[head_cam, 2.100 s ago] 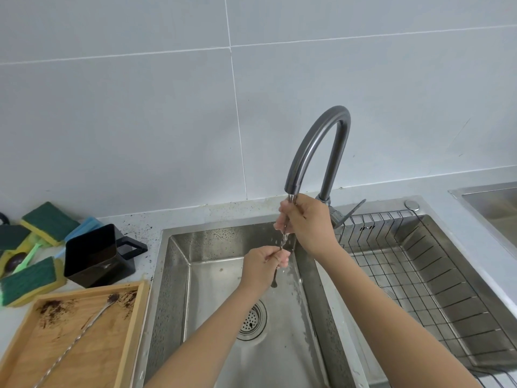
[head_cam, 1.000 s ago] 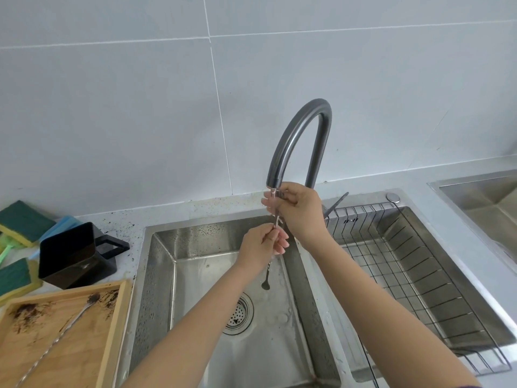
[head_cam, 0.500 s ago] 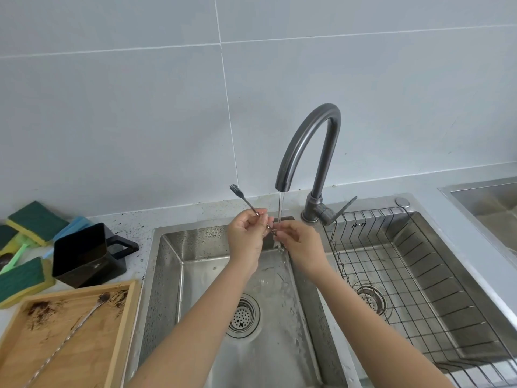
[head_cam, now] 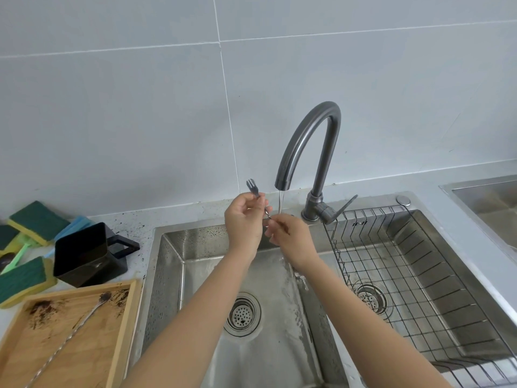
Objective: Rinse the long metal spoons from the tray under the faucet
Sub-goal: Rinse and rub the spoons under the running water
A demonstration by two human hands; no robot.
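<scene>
A wooden tray (head_cam: 117,326) was found at the near left on the counter, soiled with dark smears. One long metal spoon (head_cam: 70,336) was seen lying diagonally in it, its bowl at the far end among the residue.

To the right of the tray, the left basin of a steel sink (head_cam: 167,275) was noted, wet, with a round drain strainer (head_cam: 242,315) at its floor. The right basin was occupied by a wire rack (head_cam: 419,275); a second strainer was visible through its mesh.

Beyond the tray, a black handled cup (head_cam: 84,253) was observed lying on its side, with green and yellow sponges (head_cam: 25,278) stacked to its left. Dark specks were scattered over the counter behind it.

Over the far part of the left basin, both hands were raised side by side. The left hand (head_cam: 242,222) was closed around the upper shaft of a second long utensil (head_cam: 258,198), whose forked end projected up and to the left above the fingers. The right hand (head_cam: 291,236) was pinched on the same shaft just below, directly beneath the water stream (head_cam: 280,201). The lower end of the utensil was hidden by the hands; whether it carried a spoon bowl could not be confirmed from this view.

At the far side, a dark grey gooseneck faucet (head_cam: 310,135) was recorded running, its lever (head_cam: 345,204) angled to the right. A tiled wall stood behind.
</scene>
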